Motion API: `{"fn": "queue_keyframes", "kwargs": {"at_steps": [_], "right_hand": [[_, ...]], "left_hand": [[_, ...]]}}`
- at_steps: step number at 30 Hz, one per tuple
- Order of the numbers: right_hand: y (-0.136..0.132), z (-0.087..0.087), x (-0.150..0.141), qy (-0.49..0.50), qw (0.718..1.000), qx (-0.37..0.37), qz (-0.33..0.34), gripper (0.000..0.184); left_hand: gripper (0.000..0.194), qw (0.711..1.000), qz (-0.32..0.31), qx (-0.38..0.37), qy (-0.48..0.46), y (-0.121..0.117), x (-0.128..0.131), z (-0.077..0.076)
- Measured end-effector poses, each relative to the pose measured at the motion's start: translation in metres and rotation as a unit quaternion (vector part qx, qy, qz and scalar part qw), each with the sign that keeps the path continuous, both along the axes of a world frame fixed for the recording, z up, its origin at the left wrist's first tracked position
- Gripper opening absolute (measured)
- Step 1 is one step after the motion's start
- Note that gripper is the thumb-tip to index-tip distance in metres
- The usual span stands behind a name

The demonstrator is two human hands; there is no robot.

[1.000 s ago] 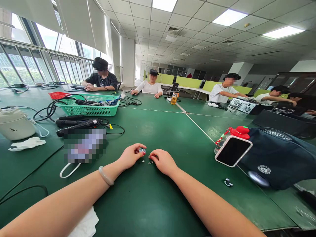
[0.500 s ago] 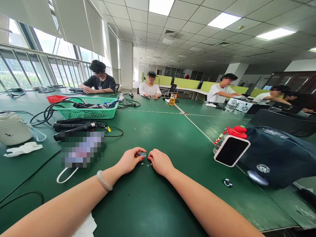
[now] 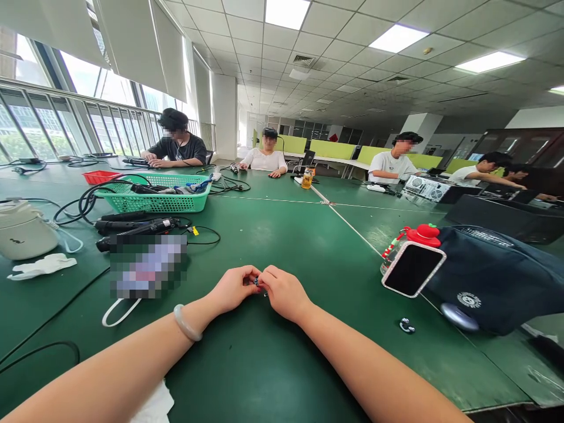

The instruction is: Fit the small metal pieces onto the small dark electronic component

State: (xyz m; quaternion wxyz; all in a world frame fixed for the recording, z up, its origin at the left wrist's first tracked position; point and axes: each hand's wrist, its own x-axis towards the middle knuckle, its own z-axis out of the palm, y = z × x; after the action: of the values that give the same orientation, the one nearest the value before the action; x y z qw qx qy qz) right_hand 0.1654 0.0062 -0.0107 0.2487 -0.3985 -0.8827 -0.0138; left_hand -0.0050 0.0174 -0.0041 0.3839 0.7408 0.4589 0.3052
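Observation:
My left hand [image 3: 234, 288] pinches a small blue-grey piece [image 3: 256, 282] with a hard, patterned surface, perhaps a little circuit board; it is too small to tell. My right hand [image 3: 284, 292] is closed beside it, fingertips touching at or near the same piece. Whatever the right fingers hold is hidden behind them. Just under the right fingertips a tiny pale metallic bit [image 3: 265, 294] shows in part against the green table [image 3: 273, 352]. Both hands rest low, close to the tabletop.
To the left lie a blurred phone-like object [image 3: 150, 267], black handheld devices [image 3: 136, 228] and a green basket [image 3: 154, 202] of cables. On the right are a phone [image 3: 414, 269] leaning on a red-capped bottle [image 3: 425, 235], a dark bag [image 3: 497, 276] and earbuds [image 3: 407, 326]. Several people sit around.
My right hand has moved left until its fingertips meet the left hand's. The small piece, plainly visible before, is now mostly covered, and the white bit below the left fingers no longer shows.

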Motion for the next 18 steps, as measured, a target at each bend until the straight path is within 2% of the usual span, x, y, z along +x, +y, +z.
{"fn": "queue_keyframes", "kwargs": {"at_steps": [13,18], "right_hand": [[0.0017,0.0012,0.0035,0.003,1.0,0.025,-0.016,0.014],[0.0026,0.0011,0.0067,0.039,0.999,0.021,-0.017,0.014]], "left_hand": [[0.022,0.999,0.005,0.022,0.032,0.0001,0.0009,0.0008],[0.023,0.999,0.009,0.028,0.035,-0.0025,0.0014,0.0035]]}}
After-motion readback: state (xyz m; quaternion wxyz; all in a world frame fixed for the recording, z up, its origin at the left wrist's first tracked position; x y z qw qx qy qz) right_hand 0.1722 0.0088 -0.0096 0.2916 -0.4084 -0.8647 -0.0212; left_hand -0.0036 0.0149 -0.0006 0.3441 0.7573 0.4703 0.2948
